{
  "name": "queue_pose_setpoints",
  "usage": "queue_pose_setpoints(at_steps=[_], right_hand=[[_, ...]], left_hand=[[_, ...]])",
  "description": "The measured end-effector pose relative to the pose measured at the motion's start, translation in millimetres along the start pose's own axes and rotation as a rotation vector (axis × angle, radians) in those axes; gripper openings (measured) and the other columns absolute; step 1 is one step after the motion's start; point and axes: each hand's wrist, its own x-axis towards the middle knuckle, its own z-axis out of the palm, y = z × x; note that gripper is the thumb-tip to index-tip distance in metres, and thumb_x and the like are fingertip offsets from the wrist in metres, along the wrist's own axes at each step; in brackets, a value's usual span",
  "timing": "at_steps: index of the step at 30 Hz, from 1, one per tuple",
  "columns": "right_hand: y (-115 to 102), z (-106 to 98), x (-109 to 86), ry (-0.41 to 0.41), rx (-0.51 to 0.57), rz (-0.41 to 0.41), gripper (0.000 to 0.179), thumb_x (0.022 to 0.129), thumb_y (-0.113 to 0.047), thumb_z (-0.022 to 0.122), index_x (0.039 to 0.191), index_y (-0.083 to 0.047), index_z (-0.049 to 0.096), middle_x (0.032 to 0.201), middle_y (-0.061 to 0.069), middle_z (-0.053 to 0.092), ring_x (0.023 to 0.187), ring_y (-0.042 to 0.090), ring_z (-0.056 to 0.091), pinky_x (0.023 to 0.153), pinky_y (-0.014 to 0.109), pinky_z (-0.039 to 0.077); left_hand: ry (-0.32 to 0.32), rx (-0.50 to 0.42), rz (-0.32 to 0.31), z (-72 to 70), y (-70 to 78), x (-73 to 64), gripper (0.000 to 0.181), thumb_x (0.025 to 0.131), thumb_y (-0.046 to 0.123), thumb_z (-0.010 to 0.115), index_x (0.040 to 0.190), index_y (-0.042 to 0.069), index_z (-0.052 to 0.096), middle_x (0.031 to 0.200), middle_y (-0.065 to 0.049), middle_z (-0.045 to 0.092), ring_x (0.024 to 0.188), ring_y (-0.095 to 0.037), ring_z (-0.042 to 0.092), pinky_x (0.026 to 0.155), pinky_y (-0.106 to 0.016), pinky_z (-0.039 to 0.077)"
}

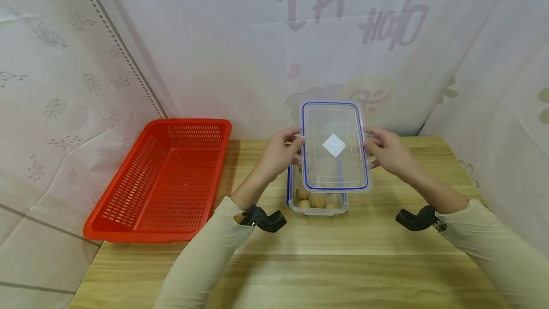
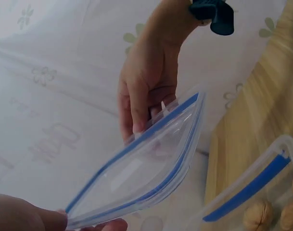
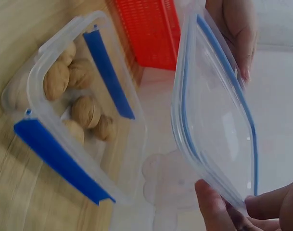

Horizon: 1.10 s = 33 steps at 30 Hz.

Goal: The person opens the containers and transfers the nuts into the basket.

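Both hands hold a clear plastic lid (image 1: 333, 170) with a blue seal and a white diamond-shaped label, raised and tilted above a container. My left hand (image 1: 280, 151) pinches its left edge, and my right hand (image 1: 388, 150) pinches the right edge. Below stands the clear plastic container (image 1: 317, 211), its top uncovered, with blue side clips (image 3: 108, 72). Several walnuts (image 3: 86, 110) lie inside it. In the head view the lid covers much of the container. The left wrist view shows the lid (image 2: 141, 168) apart from the container's rim.
A red slotted plastic basket (image 1: 171, 194) stands on the wooden table (image 1: 274, 271), left of the container. Printed cloth (image 1: 240, 61) hangs behind the table and along both sides. A dark camera mount (image 1: 266, 219) sits on each wrist.
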Motion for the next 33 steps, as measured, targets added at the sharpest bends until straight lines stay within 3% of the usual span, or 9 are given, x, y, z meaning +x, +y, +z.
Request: queue_pose_setpoints(at_steps=[6,14,21,26,33], right_hand=[[3.2,-20.2,-5.2,-0.044,-0.021,0.043,0.051,0.110,-0.010,0.043,0.156,0.008,0.028,0.127,0.034,0.061,0.099,0.026,0.070,0.069,0.035,0.062],[21.1,-44.9,-14.0,-0.067,-0.068,0.079,0.052,0.111,-0.013,0.041,0.154,0.012,0.028,0.124,0.032,0.064,0.091,0.014,0.069,0.070,0.035,0.061],[45.5,-60.7,-22.1,-0.045,-0.088,0.084,0.049,0.110,-0.010,0.043,0.151,0.013,0.032,0.115,0.030,0.068,0.083,0.010,0.070,0.067,0.036,0.062],[60.0,-72.5,-24.3,-0.092,-0.073,0.099,0.048,0.110,-0.008,0.041,0.152,0.012,0.031,0.114,0.028,0.068,0.083,0.012,0.070,0.067,0.039,0.062],[77.3,-84.3,-26.7,-0.138,-0.072,0.118,0.047,0.110,-0.007,0.042,0.153,0.010,0.033,0.113,0.025,0.066,0.085,0.017,0.070,0.067,0.042,0.062]], left_hand=[[-0.080,-0.027,-0.110,13.8,11.0,7.6,0.046,0.107,0.009,0.053,0.151,-0.002,0.045,0.119,-0.020,0.061,0.093,-0.027,0.068,0.076,-0.042,0.062],[-0.142,-0.100,-0.144,44.6,11.4,16.6,0.039,0.108,0.006,0.049,0.146,0.001,0.052,0.113,-0.022,0.067,0.097,-0.035,0.070,0.071,-0.034,0.062],[-0.100,-0.118,-0.163,77.7,1.8,20.6,0.042,0.106,0.003,0.052,0.147,-0.002,0.050,0.104,-0.017,0.066,0.083,-0.023,0.068,0.066,-0.031,0.061],[-0.053,-0.112,-0.170,98.9,-5.2,24.9,0.041,0.104,0.002,0.055,0.145,-0.003,0.052,0.093,-0.012,0.064,0.070,-0.018,0.064,0.059,-0.026,0.060],[0.002,-0.117,-0.211,126.2,-13.6,29.9,0.040,0.102,-0.002,0.057,0.142,-0.006,0.055,0.083,-0.012,0.066,0.060,-0.022,0.065,0.061,-0.037,0.061]])
